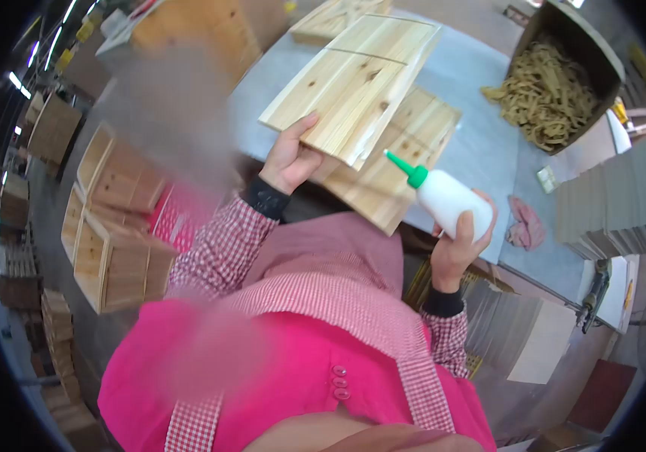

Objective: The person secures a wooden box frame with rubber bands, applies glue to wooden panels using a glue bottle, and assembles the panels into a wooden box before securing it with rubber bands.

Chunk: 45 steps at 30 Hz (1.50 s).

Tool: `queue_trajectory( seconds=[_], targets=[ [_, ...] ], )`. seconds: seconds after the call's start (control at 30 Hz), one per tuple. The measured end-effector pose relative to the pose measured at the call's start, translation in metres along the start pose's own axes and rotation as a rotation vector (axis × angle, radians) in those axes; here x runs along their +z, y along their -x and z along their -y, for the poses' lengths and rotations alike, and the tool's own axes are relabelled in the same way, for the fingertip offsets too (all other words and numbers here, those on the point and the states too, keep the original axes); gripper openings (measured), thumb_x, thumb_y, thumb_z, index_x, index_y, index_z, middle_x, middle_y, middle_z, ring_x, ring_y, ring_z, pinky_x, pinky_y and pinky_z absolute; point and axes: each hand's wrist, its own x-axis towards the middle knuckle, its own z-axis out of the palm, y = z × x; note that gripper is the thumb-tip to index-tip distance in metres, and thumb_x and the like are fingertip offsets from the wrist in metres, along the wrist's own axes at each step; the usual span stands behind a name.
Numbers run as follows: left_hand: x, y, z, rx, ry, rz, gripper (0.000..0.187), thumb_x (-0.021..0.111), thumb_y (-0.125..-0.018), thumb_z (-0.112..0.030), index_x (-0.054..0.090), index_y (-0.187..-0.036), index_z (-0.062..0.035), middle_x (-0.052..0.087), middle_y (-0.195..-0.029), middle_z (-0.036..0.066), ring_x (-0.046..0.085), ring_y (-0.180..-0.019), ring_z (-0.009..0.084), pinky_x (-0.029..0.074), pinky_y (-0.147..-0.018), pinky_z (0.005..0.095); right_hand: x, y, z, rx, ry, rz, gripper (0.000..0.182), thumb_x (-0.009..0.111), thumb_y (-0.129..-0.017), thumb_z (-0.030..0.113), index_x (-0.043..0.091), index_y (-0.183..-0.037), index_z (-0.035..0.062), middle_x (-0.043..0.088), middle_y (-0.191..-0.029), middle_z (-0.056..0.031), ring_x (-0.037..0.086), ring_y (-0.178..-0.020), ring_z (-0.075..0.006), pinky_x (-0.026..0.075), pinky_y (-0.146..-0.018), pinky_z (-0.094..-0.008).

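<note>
My left hand (291,160) is closed on the near edge of a pale wooden panel (353,79), thumb on top, and holds it tilted above the table. A whitish streak runs along the panel's right edge. My right hand (460,248) is wrapped round a white squeeze bottle (452,202) with a green nozzle, which points up and left toward the panel's near right corner. The nozzle tip is apart from the wood. Beneath the held panel, another wooden panel (421,128) lies on the table (477,102), jutting over its near edge.
A bin (605,56) of curled, tan strips stands at the table's far right. A pink cloth (525,224) lies near the right edge. Stacked grey boards (613,196) stand further right. Wooden boxes (123,252) are on the left. A blurred patch covers part of the upper left.
</note>
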Motion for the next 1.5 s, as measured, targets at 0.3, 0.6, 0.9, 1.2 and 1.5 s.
queue_trajectory(
  seconds=[0.3, 0.6, 0.9, 1.2, 1.5],
  targets=[
    [0.127, -0.113, -0.004, 0.013, -0.034, 0.252, 0.047, 0.06, -0.089, -0.004, 0.04, -0.131, -0.0004, 0.05, -0.132, 0.014, 0.05, -0.122, 0.0255, 0.039, -0.107, 0.0401, -0.026, -0.019, -0.011, 0.079, -0.197, -0.177, 0.048, 0.059, -0.085, 0.031, 0.04, -0.12, 0.0022, 0.054, -0.092, -0.0116, 0.058, -0.067, -0.019, 0.043, -0.046, -0.0265],
    [0.143, -0.247, 0.054, -0.134, 0.033, -0.041, 0.038, 0.06, -0.088, -0.002, 0.044, -0.123, -0.0005, 0.054, -0.121, 0.015, 0.055, -0.111, 0.0286, 0.046, -0.099, 0.0426, -0.04, -0.028, -0.024, 0.113, -0.209, -0.264, 0.053, 0.062, -0.084, 0.035, 0.04, -0.119, 0.0028, 0.054, -0.092, -0.0112, 0.058, -0.069, -0.0198, 0.043, -0.046, -0.027],
    [0.224, -0.276, 0.062, -0.056, 0.109, 0.226, 0.036, 0.059, -0.088, -0.001, 0.045, -0.122, 0.0005, 0.055, -0.12, 0.016, 0.055, -0.113, 0.0286, 0.045, -0.101, 0.0414, -0.049, -0.034, -0.036, 0.15, -0.218, -0.288, 0.052, 0.063, -0.084, 0.035, 0.04, -0.117, 0.003, 0.052, -0.094, -0.0113, 0.058, -0.071, -0.0207, 0.045, -0.046, -0.028],
    [0.399, -0.311, 0.158, -0.274, 0.22, 0.473, 0.042, 0.056, -0.092, -0.005, 0.037, -0.128, 0.005, 0.048, -0.128, 0.016, 0.049, -0.119, 0.0277, 0.041, -0.105, 0.0377, -0.046, -0.044, -0.035, 0.107, -0.142, -0.315, 0.048, 0.06, -0.087, 0.035, 0.042, -0.118, 0.0025, 0.054, -0.09, -0.0098, 0.056, -0.066, -0.018, 0.041, -0.045, -0.0271],
    [0.343, -0.256, 0.134, -0.692, -0.163, 0.49, 0.05, 0.05, -0.097, -0.035, 0.043, -0.125, 0.0059, 0.047, -0.132, 0.023, 0.047, -0.122, 0.0352, 0.038, -0.107, 0.0446, -0.039, -0.059, -0.04, 0.112, -0.079, -0.304, 0.041, 0.058, -0.09, 0.028, 0.046, -0.118, 0.0021, 0.055, -0.096, -0.0092, 0.057, -0.073, -0.0178, 0.042, -0.046, -0.0276]
  ],
)
